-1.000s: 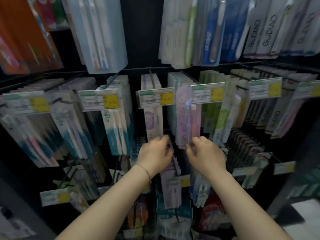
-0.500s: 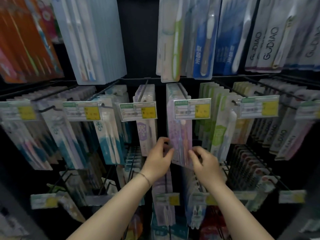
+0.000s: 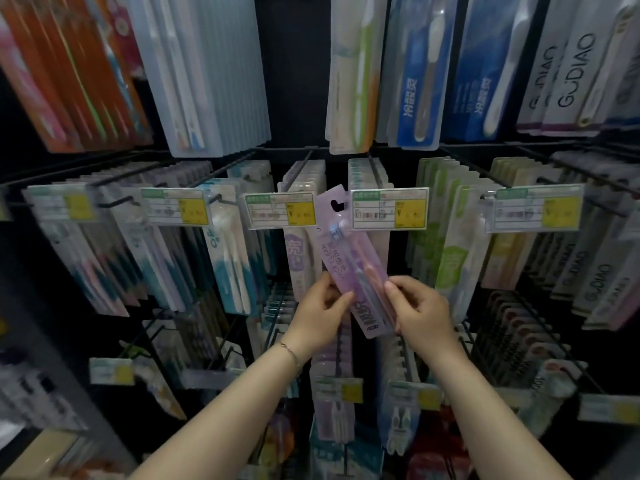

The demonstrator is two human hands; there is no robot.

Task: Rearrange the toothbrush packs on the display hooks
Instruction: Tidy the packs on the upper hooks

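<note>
Hands both pinch a translucent purple toothbrush pack (image 3: 349, 268): left hand (image 3: 320, 311) on its left edge, right hand (image 3: 420, 308) on its right. Pack is tilted, off the black wire hooks (image 3: 304, 168), overlapping yellow-and-white price tags (image 3: 389, 209). Print is blurred; lower rows are dim.

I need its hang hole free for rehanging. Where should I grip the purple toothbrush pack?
Probably the purple pack by its lower half, long edges pinched from either side, as left hand and right hand do; the top hang hole is clear.
</note>
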